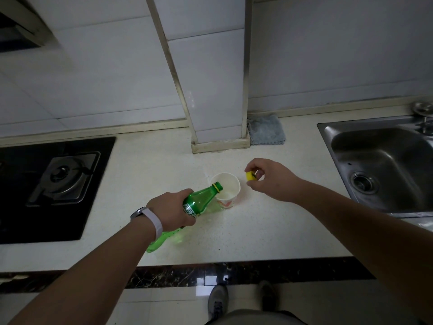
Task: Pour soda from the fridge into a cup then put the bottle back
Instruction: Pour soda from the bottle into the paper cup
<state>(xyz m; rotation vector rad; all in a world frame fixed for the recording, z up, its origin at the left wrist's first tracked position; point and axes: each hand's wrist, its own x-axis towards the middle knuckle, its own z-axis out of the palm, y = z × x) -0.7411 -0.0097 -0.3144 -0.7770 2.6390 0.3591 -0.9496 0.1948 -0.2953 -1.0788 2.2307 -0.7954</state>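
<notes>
The left hand (172,208) wraps its fingers round the middle of the green soda bottle (201,198), tipped so its open neck sits over the rim of the paper cup (226,190) at two o'clock from that hand. The right hand (271,179) pinches the yellow cap (251,175) just beside the cup, at three o'clock. The cup stands on the pale counter (269,231), between the gas hob (56,184) at nine o'clock and the steel sink (384,165) at three

A single wide-angle view is taken from head height, aimed forward and steeply down. The bench (257,231) is seen close below, the tiled wall (105,78) rising at the far side and the floor (164,303) caught at the near edge.
</notes>
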